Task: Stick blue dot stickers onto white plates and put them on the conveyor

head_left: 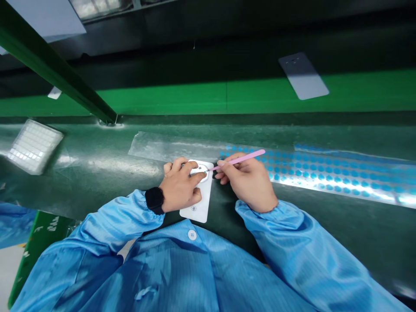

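A white phone back cover (204, 200), with an oval camera area near its far end, lies on the green work surface in front of me. My left hand (180, 184) holds it from the left, fingers bent over the camera area and one fingertip pressing beside the dark holes. Between the thumb and fingers of my right hand (248, 180) is a pair of slim pink tweezers (248, 157). Their thin dark tip meets the camera area next to my left fingertip. Whether the tip pinches anything is too small to tell.
To the right stretches a clear sheet with rows of blue round stickers (325, 171). Another white phone cover (303, 78) rests on the green ledge. At left are a clear tray of small white pieces (34, 145) and a slanting green post (65, 71).
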The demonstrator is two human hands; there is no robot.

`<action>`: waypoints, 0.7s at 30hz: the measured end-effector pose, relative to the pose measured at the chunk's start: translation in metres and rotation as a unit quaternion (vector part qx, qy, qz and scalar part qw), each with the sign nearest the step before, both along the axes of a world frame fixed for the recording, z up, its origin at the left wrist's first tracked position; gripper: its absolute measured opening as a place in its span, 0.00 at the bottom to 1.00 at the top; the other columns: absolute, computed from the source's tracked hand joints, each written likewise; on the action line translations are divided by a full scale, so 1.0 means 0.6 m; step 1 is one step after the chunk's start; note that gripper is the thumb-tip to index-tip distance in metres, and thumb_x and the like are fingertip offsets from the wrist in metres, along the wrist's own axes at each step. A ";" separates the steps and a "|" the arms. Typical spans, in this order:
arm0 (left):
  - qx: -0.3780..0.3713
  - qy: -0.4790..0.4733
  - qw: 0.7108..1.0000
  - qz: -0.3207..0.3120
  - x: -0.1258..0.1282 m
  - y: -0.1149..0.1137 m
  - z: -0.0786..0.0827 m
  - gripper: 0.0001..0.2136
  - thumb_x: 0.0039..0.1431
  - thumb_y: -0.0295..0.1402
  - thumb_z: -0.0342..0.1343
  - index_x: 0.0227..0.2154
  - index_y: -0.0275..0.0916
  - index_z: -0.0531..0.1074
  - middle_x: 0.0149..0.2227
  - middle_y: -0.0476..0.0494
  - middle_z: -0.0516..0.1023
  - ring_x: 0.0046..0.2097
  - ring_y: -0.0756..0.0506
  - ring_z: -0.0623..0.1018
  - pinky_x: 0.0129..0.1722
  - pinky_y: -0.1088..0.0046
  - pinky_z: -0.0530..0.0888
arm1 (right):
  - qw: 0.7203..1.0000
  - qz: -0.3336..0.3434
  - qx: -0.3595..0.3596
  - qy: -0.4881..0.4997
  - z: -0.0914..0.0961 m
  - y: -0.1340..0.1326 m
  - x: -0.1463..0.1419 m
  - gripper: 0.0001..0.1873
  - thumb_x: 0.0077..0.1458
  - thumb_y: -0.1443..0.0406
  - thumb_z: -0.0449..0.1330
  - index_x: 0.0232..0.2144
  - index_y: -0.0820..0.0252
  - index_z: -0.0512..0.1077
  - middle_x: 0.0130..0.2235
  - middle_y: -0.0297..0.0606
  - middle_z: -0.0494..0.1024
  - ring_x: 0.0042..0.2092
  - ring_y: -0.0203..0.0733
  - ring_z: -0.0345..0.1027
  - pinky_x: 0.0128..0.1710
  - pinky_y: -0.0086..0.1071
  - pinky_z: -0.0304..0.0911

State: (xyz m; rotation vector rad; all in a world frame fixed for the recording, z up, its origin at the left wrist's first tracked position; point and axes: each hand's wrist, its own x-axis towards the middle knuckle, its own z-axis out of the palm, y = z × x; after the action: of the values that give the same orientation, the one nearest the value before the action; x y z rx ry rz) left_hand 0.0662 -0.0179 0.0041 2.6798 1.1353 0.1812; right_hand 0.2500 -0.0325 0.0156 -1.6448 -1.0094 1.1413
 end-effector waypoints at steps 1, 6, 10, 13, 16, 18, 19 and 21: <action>-0.001 0.004 1.000 -0.001 0.000 0.000 0.001 0.18 0.53 0.36 0.54 0.49 0.48 0.74 0.51 0.40 0.70 0.55 0.33 0.60 0.41 0.56 0.60 | 1.000 0.003 -0.001 0.002 -0.001 0.000 0.001 0.17 0.47 0.53 0.65 0.25 0.60 0.69 0.19 0.35 0.75 0.19 0.36 0.67 0.18 0.29 0.65; 0.007 0.014 1.000 -0.002 0.000 -0.003 0.002 0.19 0.54 0.36 0.53 0.49 0.48 0.73 0.53 0.40 0.69 0.54 0.33 0.60 0.41 0.56 0.60 | 1.000 0.012 0.005 0.008 -0.004 0.001 0.004 0.17 0.47 0.53 0.65 0.25 0.60 0.68 0.19 0.34 0.74 0.18 0.35 0.67 0.18 0.28 0.64; 0.019 0.011 1.000 0.013 0.001 -0.006 -0.001 0.19 0.53 0.37 0.54 0.50 0.48 0.73 0.52 0.40 0.70 0.55 0.32 0.60 0.41 0.55 0.61 | 1.000 0.013 0.006 0.027 -0.004 0.001 0.005 0.18 0.46 0.52 0.65 0.24 0.60 0.68 0.19 0.34 0.74 0.18 0.35 0.67 0.17 0.28 0.64; 0.020 0.014 1.000 0.013 0.002 -0.007 0.000 0.20 0.52 0.37 0.54 0.50 0.47 0.73 0.52 0.40 0.69 0.55 0.32 0.60 0.42 0.55 0.61 | 0.999 0.011 0.005 0.046 -0.005 0.001 0.005 0.19 0.45 0.51 0.66 0.24 0.60 0.68 0.19 0.34 0.74 0.19 0.35 0.67 0.18 0.28 0.65; 0.014 0.022 1.000 0.011 0.003 -0.007 0.003 0.20 0.53 0.36 0.54 0.50 0.48 0.73 0.53 0.40 0.69 0.55 0.32 0.60 0.41 0.55 0.61 | 0.999 0.012 0.003 0.051 -0.008 0.002 0.005 0.19 0.44 0.51 0.67 0.24 0.60 0.68 0.19 0.34 0.74 0.19 0.35 0.67 0.18 0.28 0.65; 0.014 0.024 1.000 0.012 0.003 -0.007 0.005 0.19 0.53 0.36 0.54 0.49 0.49 0.73 0.54 0.39 0.68 0.55 0.32 0.60 0.41 0.55 0.61 | 0.999 0.011 0.001 0.049 -0.010 0.002 0.006 0.19 0.45 0.51 0.67 0.24 0.60 0.68 0.19 0.34 0.74 0.19 0.35 0.67 0.18 0.28 0.64; 0.017 0.023 1.000 0.013 0.003 -0.007 0.005 0.19 0.52 0.36 0.54 0.49 0.49 0.74 0.54 0.39 0.68 0.55 0.32 0.60 0.40 0.55 0.61 | 0.999 0.012 0.000 0.049 -0.010 0.002 0.006 0.19 0.45 0.51 0.67 0.24 0.60 0.68 0.19 0.33 0.74 0.18 0.35 0.67 0.18 0.28 0.64; 0.024 0.018 0.999 0.015 0.002 -0.008 0.004 0.19 0.52 0.37 0.54 0.49 0.49 0.74 0.54 0.39 0.68 0.54 0.32 0.60 0.40 0.56 0.61 | 0.999 0.014 0.000 0.047 -0.011 0.002 0.006 0.19 0.45 0.51 0.66 0.25 0.60 0.68 0.19 0.33 0.74 0.18 0.35 0.67 0.17 0.28 0.63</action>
State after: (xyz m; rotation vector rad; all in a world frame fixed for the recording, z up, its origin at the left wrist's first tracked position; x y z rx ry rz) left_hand 0.0674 -0.0225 0.0062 2.7200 1.1969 0.1668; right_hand 0.2538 -0.0312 0.0091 -1.5661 -0.9738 1.2260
